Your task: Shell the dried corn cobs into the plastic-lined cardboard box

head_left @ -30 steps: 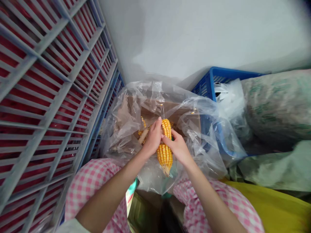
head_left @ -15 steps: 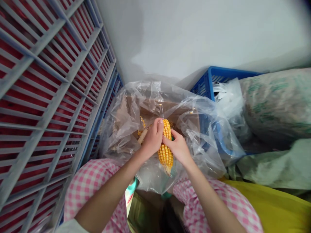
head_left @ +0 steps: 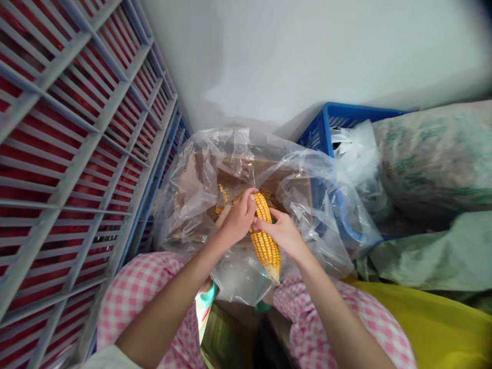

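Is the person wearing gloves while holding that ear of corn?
No, the left hand and right hand are both bare where they grip the yellow ear of corn.

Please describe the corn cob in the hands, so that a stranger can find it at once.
A clear plastic bag lines a cardboard box. Over it, the left hand and right hand hold a corn cob, with rows of yellow kernels, unlike the pale bare cob below.

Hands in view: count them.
2: the left hand and the right hand, both gripping a corn cob; no others show, though more could be hidden.
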`<control>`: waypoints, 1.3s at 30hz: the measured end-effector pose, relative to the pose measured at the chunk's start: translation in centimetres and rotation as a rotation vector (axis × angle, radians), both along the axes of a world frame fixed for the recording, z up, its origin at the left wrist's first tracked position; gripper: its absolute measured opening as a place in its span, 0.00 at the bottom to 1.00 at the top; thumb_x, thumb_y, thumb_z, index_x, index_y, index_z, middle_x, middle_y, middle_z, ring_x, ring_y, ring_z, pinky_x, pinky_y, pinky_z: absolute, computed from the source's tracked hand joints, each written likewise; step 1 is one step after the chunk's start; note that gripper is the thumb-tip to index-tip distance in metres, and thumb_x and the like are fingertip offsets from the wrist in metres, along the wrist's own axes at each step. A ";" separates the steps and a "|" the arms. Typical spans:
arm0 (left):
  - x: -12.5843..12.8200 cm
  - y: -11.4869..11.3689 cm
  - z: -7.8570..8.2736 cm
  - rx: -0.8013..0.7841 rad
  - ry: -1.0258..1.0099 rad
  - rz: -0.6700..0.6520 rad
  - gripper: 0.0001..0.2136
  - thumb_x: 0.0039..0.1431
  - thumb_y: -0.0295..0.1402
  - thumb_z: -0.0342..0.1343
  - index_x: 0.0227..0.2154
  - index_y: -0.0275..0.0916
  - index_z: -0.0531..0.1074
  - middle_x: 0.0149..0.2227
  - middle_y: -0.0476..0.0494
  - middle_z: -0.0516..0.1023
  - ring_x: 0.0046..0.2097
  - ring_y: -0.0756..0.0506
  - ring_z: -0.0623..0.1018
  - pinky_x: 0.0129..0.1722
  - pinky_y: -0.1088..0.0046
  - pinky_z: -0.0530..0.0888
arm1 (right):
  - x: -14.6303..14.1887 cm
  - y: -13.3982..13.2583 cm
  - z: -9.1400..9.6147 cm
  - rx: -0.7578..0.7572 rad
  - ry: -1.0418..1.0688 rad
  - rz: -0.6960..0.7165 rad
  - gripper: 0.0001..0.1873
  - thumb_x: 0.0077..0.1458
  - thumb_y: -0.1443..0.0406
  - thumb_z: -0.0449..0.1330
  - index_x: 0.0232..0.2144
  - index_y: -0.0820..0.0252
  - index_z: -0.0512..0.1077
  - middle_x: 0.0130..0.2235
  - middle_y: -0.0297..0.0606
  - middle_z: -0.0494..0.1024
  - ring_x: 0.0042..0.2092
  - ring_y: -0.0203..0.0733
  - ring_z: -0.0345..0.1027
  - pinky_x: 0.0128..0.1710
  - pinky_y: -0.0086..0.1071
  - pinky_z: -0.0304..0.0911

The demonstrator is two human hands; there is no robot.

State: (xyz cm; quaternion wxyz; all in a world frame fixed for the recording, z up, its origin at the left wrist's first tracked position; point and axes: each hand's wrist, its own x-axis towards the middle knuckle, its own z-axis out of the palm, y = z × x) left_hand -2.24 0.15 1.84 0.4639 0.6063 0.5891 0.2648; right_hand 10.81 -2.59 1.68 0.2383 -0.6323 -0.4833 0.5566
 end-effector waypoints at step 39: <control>0.6 0.5 -2.7 -0.181 -0.110 -0.059 0.29 0.57 0.26 0.41 0.62 0.36 0.45 0.63 0.39 0.54 0.62 0.48 0.58 0.61 0.65 0.53 | 1.4 0.6 -0.4 -0.149 0.143 -0.150 0.23 0.43 0.51 0.61 0.36 0.63 0.74 0.32 0.40 0.78 0.29 0.40 0.71 0.27 0.29 0.61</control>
